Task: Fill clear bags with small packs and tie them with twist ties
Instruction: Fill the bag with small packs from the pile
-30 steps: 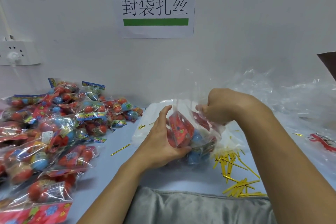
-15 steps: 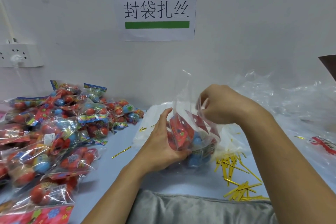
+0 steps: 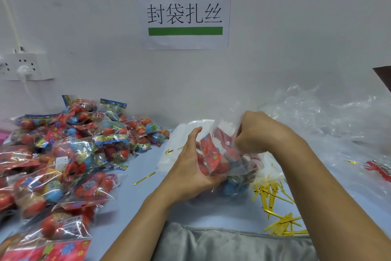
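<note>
A clear bag stands at the table's middle with red and blue small packs inside. My left hand cups the bag's left side, fingers curled under its bottom and thumb raised. My right hand is fisted round the gathered top of the bag. A scatter of gold twist ties lies just right of the bag, and single ties lie to its left.
A big heap of small packs covers the table's left side. A flat stack of clear bags lies behind my left hand. Crumpled clear plastic fills the right. A grey cushion lies along the front edge.
My right hand has dropped lower and bunched the bag's top, which stood tall and open before. My left hand keeps the same hold on the bag's side.
</note>
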Demonstrator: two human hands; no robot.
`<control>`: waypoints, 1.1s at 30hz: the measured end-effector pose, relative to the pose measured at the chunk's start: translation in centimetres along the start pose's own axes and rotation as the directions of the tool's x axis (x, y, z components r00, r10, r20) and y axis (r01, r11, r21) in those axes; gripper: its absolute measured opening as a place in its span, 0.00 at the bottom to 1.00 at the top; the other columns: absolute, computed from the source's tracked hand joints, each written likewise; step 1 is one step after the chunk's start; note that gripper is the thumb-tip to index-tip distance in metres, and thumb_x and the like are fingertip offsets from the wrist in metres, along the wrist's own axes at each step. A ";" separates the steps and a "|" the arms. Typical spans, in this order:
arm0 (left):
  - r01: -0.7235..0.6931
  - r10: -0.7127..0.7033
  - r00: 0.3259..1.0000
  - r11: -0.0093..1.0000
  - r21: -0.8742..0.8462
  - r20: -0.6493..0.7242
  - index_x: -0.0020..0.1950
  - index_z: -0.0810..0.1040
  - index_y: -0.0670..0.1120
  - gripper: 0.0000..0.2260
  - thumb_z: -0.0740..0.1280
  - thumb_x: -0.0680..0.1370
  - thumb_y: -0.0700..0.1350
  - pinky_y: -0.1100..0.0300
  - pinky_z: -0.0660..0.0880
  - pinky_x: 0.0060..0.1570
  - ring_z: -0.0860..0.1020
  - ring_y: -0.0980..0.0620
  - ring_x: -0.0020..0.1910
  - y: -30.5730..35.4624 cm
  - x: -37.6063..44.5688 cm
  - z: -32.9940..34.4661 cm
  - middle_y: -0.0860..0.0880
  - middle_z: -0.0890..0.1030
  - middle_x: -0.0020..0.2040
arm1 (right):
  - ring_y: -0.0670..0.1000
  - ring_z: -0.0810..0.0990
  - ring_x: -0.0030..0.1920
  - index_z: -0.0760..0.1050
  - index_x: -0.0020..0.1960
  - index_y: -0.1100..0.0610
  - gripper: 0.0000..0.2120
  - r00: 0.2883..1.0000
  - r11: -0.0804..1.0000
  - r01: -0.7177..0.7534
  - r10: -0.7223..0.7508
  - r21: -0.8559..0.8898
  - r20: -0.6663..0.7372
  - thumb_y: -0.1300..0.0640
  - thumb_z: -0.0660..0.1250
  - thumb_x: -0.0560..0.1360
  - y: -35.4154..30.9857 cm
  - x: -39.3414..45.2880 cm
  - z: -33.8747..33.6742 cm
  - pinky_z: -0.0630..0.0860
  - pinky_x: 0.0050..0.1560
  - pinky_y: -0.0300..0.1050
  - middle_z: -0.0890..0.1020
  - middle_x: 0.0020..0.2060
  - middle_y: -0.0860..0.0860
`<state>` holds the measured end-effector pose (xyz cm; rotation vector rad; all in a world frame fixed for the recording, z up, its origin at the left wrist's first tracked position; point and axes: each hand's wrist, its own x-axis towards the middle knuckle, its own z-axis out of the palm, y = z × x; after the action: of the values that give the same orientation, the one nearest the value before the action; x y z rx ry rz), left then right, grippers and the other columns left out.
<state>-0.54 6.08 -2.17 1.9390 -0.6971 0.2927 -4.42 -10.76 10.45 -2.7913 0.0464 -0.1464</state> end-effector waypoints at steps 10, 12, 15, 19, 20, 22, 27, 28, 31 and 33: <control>0.003 -0.004 0.998 1.000 -0.026 -0.058 0.73 0.53 0.68 0.53 0.83 0.57 0.59 0.73 0.75 0.43 0.78 0.65 0.51 0.3 0.1 0.0 0.72 0.71 0.52 | 0.54 0.67 0.28 0.67 0.26 0.59 0.16 0.984 0.987 0.150 -0.155 0.064 0.085 0.67 0.58 0.72 -0.5 -0.2 0.3 0.62 0.25 0.38 0.70 0.25 0.52; -0.002 0.000 0.998 1.000 -0.029 -0.060 0.72 0.54 0.69 0.52 0.83 0.58 0.59 0.71 0.76 0.43 0.79 0.63 0.50 0.3 0.1 0.1 0.71 0.71 0.52 | 0.51 0.64 0.27 0.64 0.26 0.57 0.18 0.979 0.988 0.152 -0.155 0.036 0.131 0.64 0.60 0.73 -0.6 -0.3 0.5 0.60 0.23 0.38 0.67 0.25 0.50; 0.001 -0.002 0.998 1.000 -0.004 -0.070 0.72 0.53 0.70 0.52 0.83 0.57 0.60 0.66 0.79 0.44 0.80 0.60 0.49 0.4 0.0 0.1 0.72 0.70 0.52 | 0.50 0.67 0.28 0.68 0.26 0.56 0.19 0.971 0.984 0.180 -0.179 0.006 0.160 0.61 0.63 0.77 -1.1 -0.6 0.8 0.62 0.25 0.38 0.69 0.25 0.50; 0.036 -0.037 0.999 0.999 -0.029 -0.025 0.74 0.55 0.65 0.52 0.83 0.59 0.54 0.53 0.82 0.48 0.82 0.56 0.49 0.2 0.0 0.1 0.65 0.75 0.56 | 0.50 0.66 0.27 0.68 0.27 0.56 0.18 0.971 0.984 0.173 -0.177 0.043 0.162 0.62 0.60 0.76 -1.7 -0.7 1.0 0.62 0.25 0.38 0.69 0.25 0.50; 0.042 -0.042 0.999 0.999 -0.034 -0.001 0.75 0.55 0.63 0.51 0.82 0.59 0.53 0.51 0.82 0.51 0.82 0.55 0.50 0.2 0.0 0.1 0.60 0.77 0.58 | 0.51 0.67 0.28 0.68 0.27 0.57 0.17 0.971 0.982 0.166 -0.178 0.086 0.157 0.63 0.60 0.75 -1.7 -0.6 0.9 0.64 0.26 0.39 0.69 0.25 0.50; 0.038 -0.037 0.999 0.999 -0.020 0.033 0.73 0.58 0.61 0.48 0.82 0.61 0.52 0.50 0.79 0.56 0.81 0.55 0.55 0.3 0.0 0.1 0.55 0.79 0.59 | 0.53 0.66 0.29 0.66 0.26 0.55 0.17 0.974 0.974 0.163 -0.185 0.158 0.130 0.64 0.59 0.73 -1.7 -0.5 0.9 0.64 0.29 0.41 0.67 0.24 0.50; 0.021 -0.022 0.999 0.999 0.037 0.042 0.67 0.65 0.63 0.38 0.81 0.63 0.52 0.53 0.75 0.62 0.75 0.58 0.62 0.4 -0.1 0.0 0.57 0.76 0.62 | 0.53 0.64 0.31 0.69 0.25 0.57 0.16 0.973 0.964 0.178 -0.202 0.195 0.109 0.65 0.60 0.71 -1.9 -0.5 1.1 0.64 0.31 0.43 0.66 0.24 0.50; 0.018 -0.019 0.999 0.999 0.035 0.044 0.68 0.65 0.63 0.38 0.81 0.63 0.51 0.53 0.75 0.62 0.75 0.58 0.63 0.3 0.0 0.0 0.57 0.75 0.63 | 0.53 0.64 0.32 0.73 0.28 0.59 0.14 0.972 0.961 0.180 -0.206 0.211 0.111 0.65 0.60 0.72 -1.8 -0.4 1.0 0.64 0.33 0.44 0.67 0.26 0.53; 0.017 -0.019 0.999 0.999 0.050 0.043 0.68 0.67 0.60 0.38 0.81 0.63 0.52 0.56 0.74 0.63 0.75 0.59 0.63 0.1 0.0 0.0 0.57 0.76 0.62 | 0.49 0.78 0.34 0.86 0.46 0.55 0.14 0.965 0.946 0.223 -0.249 0.233 0.087 0.62 0.62 0.79 -1.2 -0.6 -0.3 0.75 0.40 0.41 0.82 0.33 0.48; 0.033 -0.037 0.998 0.996 0.082 0.050 0.66 0.70 0.58 0.36 0.81 0.62 0.55 0.56 0.75 0.63 0.76 0.60 0.60 0.0 0.0 -0.1 0.57 0.77 0.60 | 0.45 0.85 0.43 0.85 0.53 0.56 0.12 0.966 0.936 0.227 -0.251 0.270 0.059 0.61 0.63 0.81 -0.6 -0.8 -1.6 0.81 0.52 0.42 0.87 0.41 0.48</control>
<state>-0.57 6.14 -2.13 2.0398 -0.6936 0.2536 -5.37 -10.75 12.10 -2.5254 -0.3152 -0.0748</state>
